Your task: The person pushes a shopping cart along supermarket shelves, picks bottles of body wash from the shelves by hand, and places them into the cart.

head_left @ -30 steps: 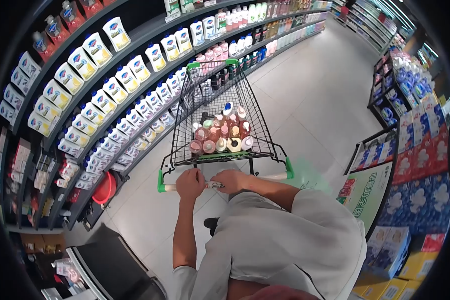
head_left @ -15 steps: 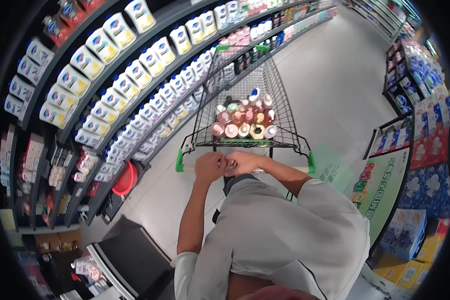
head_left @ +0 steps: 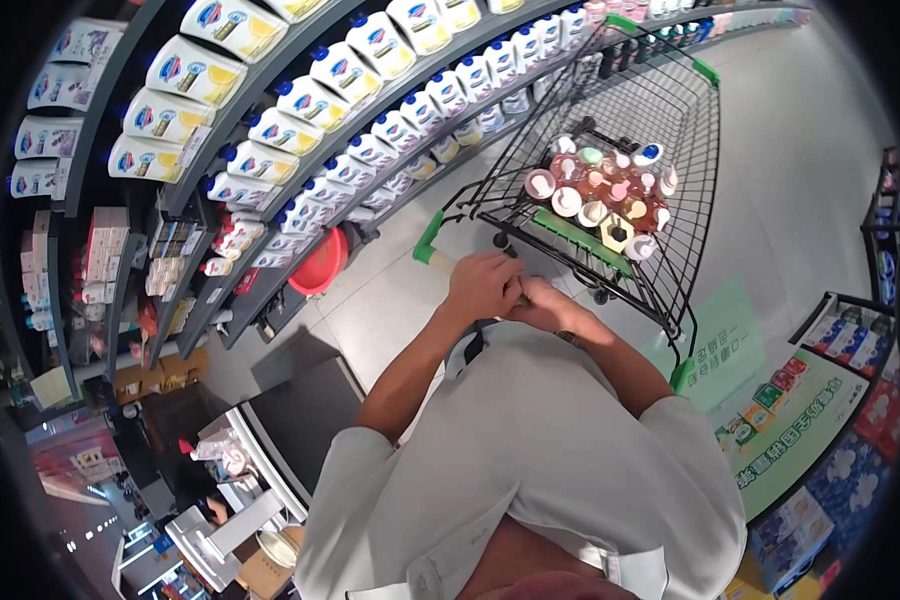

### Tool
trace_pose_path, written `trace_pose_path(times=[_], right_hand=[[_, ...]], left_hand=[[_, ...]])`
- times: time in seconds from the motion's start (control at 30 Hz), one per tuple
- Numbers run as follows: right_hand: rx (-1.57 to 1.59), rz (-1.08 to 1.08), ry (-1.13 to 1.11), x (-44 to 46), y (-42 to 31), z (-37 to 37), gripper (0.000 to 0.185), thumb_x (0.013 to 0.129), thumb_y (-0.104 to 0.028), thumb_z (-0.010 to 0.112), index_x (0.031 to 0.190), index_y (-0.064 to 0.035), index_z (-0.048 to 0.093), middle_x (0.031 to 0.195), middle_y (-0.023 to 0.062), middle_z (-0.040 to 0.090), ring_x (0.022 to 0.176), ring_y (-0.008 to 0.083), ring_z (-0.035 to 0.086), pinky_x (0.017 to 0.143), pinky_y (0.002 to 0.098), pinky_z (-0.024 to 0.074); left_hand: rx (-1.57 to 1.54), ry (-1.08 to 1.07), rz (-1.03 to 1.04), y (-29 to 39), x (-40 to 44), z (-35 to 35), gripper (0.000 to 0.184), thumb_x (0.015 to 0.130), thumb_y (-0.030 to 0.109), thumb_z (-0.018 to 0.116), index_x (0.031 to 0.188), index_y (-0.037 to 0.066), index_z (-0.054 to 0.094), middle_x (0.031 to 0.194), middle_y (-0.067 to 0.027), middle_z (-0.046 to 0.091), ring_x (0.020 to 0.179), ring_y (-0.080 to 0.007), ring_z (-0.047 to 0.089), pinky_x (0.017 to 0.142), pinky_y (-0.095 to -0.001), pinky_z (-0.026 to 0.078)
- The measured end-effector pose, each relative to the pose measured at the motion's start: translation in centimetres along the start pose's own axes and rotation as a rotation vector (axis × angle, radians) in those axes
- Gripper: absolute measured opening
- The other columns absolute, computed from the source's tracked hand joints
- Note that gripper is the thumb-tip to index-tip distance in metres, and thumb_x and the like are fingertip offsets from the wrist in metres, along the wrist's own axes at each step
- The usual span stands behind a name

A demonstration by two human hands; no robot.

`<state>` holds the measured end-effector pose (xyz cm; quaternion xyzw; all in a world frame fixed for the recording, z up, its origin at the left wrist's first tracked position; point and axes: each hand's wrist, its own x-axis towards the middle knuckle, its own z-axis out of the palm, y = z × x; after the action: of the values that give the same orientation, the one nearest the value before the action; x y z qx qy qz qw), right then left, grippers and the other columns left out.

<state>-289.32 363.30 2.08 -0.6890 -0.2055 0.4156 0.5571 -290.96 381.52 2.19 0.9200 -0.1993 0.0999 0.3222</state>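
A black wire shopping cart (head_left: 705, 180) with green corner pieces stands in front of me, turned at an angle. My left hand (head_left: 485, 287) is closed over the middle of its pale handle (head_left: 442, 264). Right beside it, touching it, my right hand (head_left: 547, 305) is also curled over the handle, with a band at the wrist. The undersides of the fingers are hidden. Several pump bottles (head_left: 610, 190), pinkish and amber with white, pink, green and yellow tops, are grouped in the cart near the handle end.
Curved shelves (head_left: 300, 60) of white pump bottles run along the left, close to the cart's side. A red basin (head_left: 318, 263) sits low by them. To the right are a green sign board (head_left: 795, 425) and stacked packs (head_left: 840, 490). Behind on the left is a dark-topped counter (head_left: 305, 425).
The cart has swung clockwise in view, its far end now pointing to the upper right. Both hands stay together at the handle and have shifted right and slightly upward.
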Motion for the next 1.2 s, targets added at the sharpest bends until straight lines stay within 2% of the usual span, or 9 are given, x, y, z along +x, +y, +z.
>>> trace_pose_path(times=[0.13, 0.37, 0.47, 0.57, 0.73, 0.87, 1.07, 1.13, 1.2], right_hand=[[0.062, -0.216, 0.036, 3.6, 2.9, 2.3, 0.024, 0.088, -0.010, 0.075, 0.108, -0.0056, 0.061, 0.102, 0.0138, 0.069, 0.100, 0.0308, 0.067, 0.092, 0.0382, 0.0523], [-0.308, 0.049, 0.197, 5.8, -4.5, 3.4, 0.051, 0.094, -0.018, 0.071, 0.141, -0.0102, 0.053, 0.103, 0.0182, 0.073, 0.090, 0.0370, 0.071, 0.079, 0.0455, 0.0534], [-0.334, 0.136, 0.215, 7.6, -7.4, 2.5, 0.054, 0.095, -0.019, 0.071, 0.145, -0.0157, 0.051, 0.104, 0.0175, 0.073, 0.084, 0.0378, 0.071, 0.078, 0.0478, 0.0539], [-0.397, 0.200, 0.270, 8.6, -9.8, 3.4, 0.061, 0.097, -0.023, 0.068, 0.153, -0.0269, 0.045, 0.112, 0.0136, 0.072, 0.095, 0.0388, 0.068, 0.089, 0.0509, 0.0507], [-0.142, 0.239, 0.340, 11.6, -11.8, 2.7, 0.052, 0.094, -0.026, 0.071, 0.145, -0.0223, 0.059, 0.116, 0.0123, 0.072, 0.103, 0.0373, 0.066, 0.097, 0.0481, 0.0494], [-0.443, 0.194, 0.551, 11.3, -12.4, 4.1, 0.055, 0.084, -0.026, 0.082, 0.135, -0.0133, 0.066, 0.112, 0.0137, 0.072, 0.099, 0.0336, 0.067, 0.095, 0.0443, 0.0508], [-0.324, 0.387, 0.698, 9.2, -13.3, 5.6, 0.058, 0.080, -0.026, 0.086, 0.133, -0.0122, 0.068, 0.112, 0.0110, 0.072, 0.106, 0.0303, 0.065, 0.101, 0.0426, 0.0481], [-0.276, 0.401, 0.715, 8.1, -12.7, 6.1, 0.065, 0.077, -0.023, 0.088, 0.137, -0.0140, 0.065, 0.115, 0.0104, 0.071, 0.114, 0.0311, 0.063, 0.107, 0.0430, 0.0446], [-0.315, 0.440, 0.698, 7.2, -13.9, 5.6, 0.073, 0.073, -0.019, 0.089, 0.140, -0.0153, 0.061, 0.119, 0.0106, 0.070, 0.119, 0.0322, 0.060, 0.110, 0.0436, 0.0422]], left_hand=[[0.000, -0.002, 0.021, -2.9, 0.2, -2.2, 0.021, 0.072, 0.009, 0.069, 0.094, 0.010, 0.071, 0.074, -0.0067, 0.065, 0.068, -0.0290, 0.064, 0.061, -0.0424, 0.051], [-0.085, 0.146, -0.001, -11.5, 7.1, -10.6, 0.016, 0.081, 0.005, 0.077, 0.096, 0.006, 0.072, 0.093, -0.0102, 0.074, 0.081, -0.0282, 0.070, 0.074, -0.0385, 0.055], [-0.241, 0.229, -0.333, -19.7, 15.0, -15.1, 0.022, 0.096, 0.012, 0.070, 0.113, -0.001, 0.075, 0.084, -0.0071, 0.073, 0.071, -0.0141, 0.067, 0.067, -0.0316, 0.052], [-0.364, 0.106, -0.524, -26.8, 19.5, -17.5, 0.027, 0.096, 0.016, 0.070, 0.115, -0.002, 0.074, 0.087, -0.0061, 0.074, 0.073, -0.0112, 0.067, 0.067, -0.0294, 0.053], [-0.161, 0.181, -0.498, -30.7, 22.2, -19.0, 0.043, 0.091, 0.021, 0.073, 0.126, -0.003, 0.068, 0.099, -0.0113, 0.076, 0.077, -0.0200, 0.072, 0.077, -0.0331, 0.056], [-0.197, 0.288, -0.529, -32.5, 24.1, -19.6, 0.062, 0.088, 0.022, 0.073, 0.138, -0.009, 0.055, 0.108, -0.0185, 0.073, 0.077, -0.0224, 0.072, 0.083, -0.0366, 0.055], [-0.352, 0.240, -0.711, -32.5, 30.3, -19.3, 0.056, 0.086, 0.023, 0.077, 0.122, -0.013, 0.056, 0.094, -0.0252, 0.074, 0.084, -0.0390, 0.074, 0.084, -0.0439, 0.055], [-0.034, 0.356, -0.366, -36.9, 31.4, -16.3, 0.034, 0.084, 0.011, 0.079, 0.108, -0.009, 0.067, 0.090, -0.0205, 0.077, 0.070, -0.0284, 0.076, 0.069, -0.0369, 0.060], [-0.063, 0.421, -0.331, -38.1, 32.1, -14.8, 0.032, 0.083, 0.015, 0.080, 0.102, -0.008, 0.069, 0.088, -0.0207, 0.076, 0.071, -0.0318, 0.075, 0.072, -0.0398, 0.060]])
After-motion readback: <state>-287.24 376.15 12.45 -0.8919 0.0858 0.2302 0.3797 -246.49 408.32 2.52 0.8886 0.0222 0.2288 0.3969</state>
